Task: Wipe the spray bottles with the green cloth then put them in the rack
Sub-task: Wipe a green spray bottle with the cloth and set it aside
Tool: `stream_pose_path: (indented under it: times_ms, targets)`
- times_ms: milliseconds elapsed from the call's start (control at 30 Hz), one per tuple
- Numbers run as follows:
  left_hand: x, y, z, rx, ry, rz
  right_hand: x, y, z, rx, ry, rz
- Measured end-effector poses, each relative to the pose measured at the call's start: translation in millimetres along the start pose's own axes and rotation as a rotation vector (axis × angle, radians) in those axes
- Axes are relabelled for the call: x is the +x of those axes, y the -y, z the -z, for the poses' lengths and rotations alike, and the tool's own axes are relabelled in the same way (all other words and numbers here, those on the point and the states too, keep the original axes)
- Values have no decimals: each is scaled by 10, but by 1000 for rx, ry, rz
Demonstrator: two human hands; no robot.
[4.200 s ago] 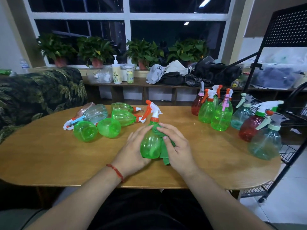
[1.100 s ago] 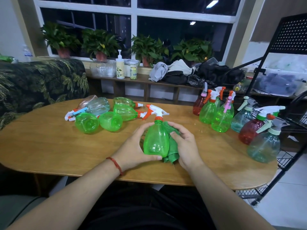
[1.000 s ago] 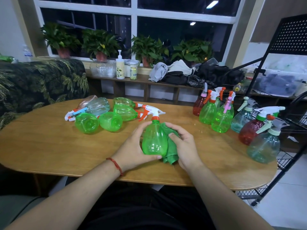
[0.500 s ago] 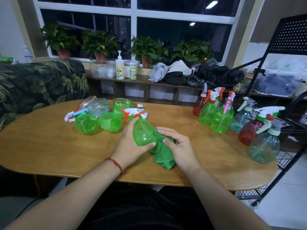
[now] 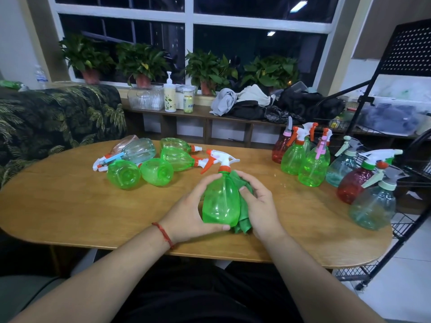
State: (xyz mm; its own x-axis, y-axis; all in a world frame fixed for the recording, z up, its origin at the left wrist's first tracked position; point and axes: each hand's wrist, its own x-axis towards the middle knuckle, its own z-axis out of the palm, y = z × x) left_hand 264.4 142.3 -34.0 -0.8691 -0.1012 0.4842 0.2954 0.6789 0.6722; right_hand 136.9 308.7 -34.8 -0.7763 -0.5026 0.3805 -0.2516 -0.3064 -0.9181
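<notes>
Two hands are sharing one green spray bottle low over the near middle of the wooden table, and I am reading this as the wiping step, with racking not yet begun. My left hand is cupping the bottle's left side, fingers curled round the shoulder and thumb hooking under the base, so the bottle is sitting nearly upright with its trigger head pointing away from me. My right hand is pressing the green cloth against the bottle's right flank, fingers curled over the bunched fabric. To do this well, I am planning on turning the bottle with the left hand while the cloth is rubbing flat against it, covering base and neck as well as belly. The tipped-over bottles are lying far left, presumably waiting, and the upright bottles are standing at the right edge beside the black rack. Thin plastic like this probably dents, so I am favouring light pressure.
</notes>
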Motion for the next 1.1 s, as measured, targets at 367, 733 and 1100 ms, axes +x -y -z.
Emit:
stream_pose_path:
  times_ms: [367,733,1100]
  targets:
    - [33,94,-37,65,-82,76,-14,-16,5,-144,15,158]
    - [99,262,-72,118,-311,152,-96,-63,-49,-314,115,361]
    - [52,106,-44,171,-45,-80,-50,-20,-26,-247,3,249]
